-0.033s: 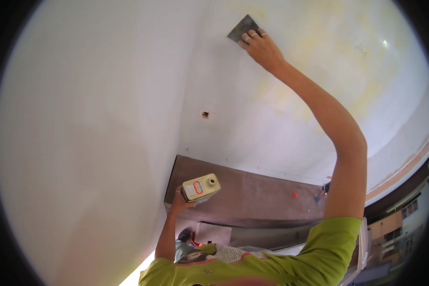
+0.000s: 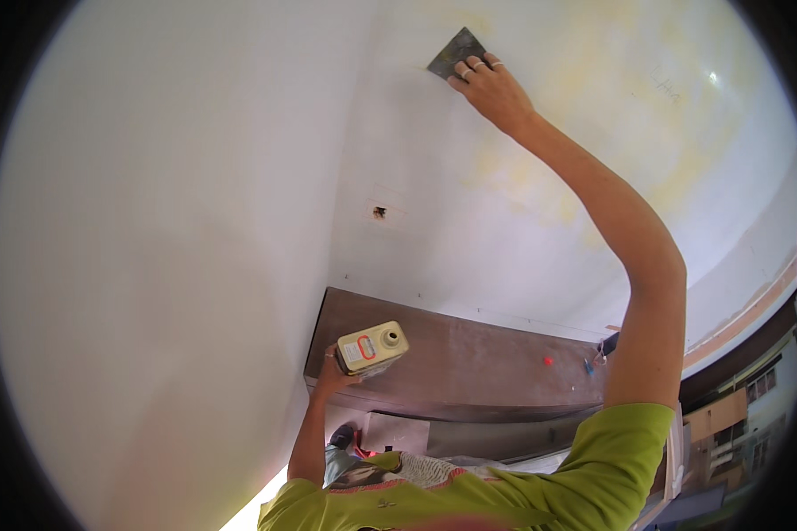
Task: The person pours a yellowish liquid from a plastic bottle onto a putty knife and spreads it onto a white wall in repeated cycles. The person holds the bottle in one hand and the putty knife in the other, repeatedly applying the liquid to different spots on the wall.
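Observation:
My right hand (image 2: 491,93) grips a dark, square flat scraper (image 2: 456,51), which lies against the white wall (image 2: 416,142) high in the view; pale yellow patches mark that wall. Bands circle some of the fingers. Low at center-left, my left hand (image 2: 332,372) is closed round the lower side of a beige rectangular container (image 2: 370,356) with an open spout and a red-outlined label. The container is held above a brown ledge, and part of my hand is hidden behind it.
A plain wall (image 2: 142,230) fills the left side, meeting the patched one at a corner. A small rough hole (image 2: 380,212) sits mid-wall. The brown ledge (image 2: 487,363) carries a red bit (image 2: 547,361) and a blue item (image 2: 588,366). Buildings with windows (image 2: 757,389) show at lower right.
My right hand and the scraper have shifted very slightly to the right. My left hand and the container look almost the same.

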The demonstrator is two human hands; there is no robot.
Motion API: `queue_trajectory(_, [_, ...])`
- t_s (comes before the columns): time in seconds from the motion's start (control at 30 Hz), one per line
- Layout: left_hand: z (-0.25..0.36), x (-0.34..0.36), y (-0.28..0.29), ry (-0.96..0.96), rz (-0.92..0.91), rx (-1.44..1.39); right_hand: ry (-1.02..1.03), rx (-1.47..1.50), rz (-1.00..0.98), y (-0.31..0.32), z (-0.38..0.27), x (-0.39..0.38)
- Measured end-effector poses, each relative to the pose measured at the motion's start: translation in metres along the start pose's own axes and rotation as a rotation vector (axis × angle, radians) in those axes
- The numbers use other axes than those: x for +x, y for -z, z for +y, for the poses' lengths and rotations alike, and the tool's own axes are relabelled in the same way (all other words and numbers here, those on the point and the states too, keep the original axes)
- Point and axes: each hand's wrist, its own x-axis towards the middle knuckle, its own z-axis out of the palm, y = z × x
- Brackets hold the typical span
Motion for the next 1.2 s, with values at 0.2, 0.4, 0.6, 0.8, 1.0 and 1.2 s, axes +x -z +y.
queue_trajectory(0.2, [0.002,0.0,0.0,0.016,0.012,0.092,-0.001,-0.061,-0.075,-0.021,0.041,-0.084])
queue_trajectory(0.4, [-0.002,0.002,0.001,0.049,-0.018,0.006,-0.239,0.093,0.006,-0.042,0.037,-0.167])
queue_trajectory(0.6, [-0.009,0.004,0.002,0.011,-0.006,0.111,-0.888,0.447,0.137,-0.052,-0.038,-0.145])
queue_trajectory(0.8, [-0.006,0.005,0.004,0.018,-0.019,0.106,-1.177,0.732,0.366,-0.03,-0.085,-0.037])
queue_trajectory(1.0, [-0.003,0.002,0.002,0.018,-0.018,0.055,-1.173,0.934,0.436,0.004,-0.121,0.045])
queue_trajectory(1.2, [-0.008,0.002,0.003,-0.018,-0.008,0.05,-1.046,1.013,0.442,0.023,-0.15,0.108])
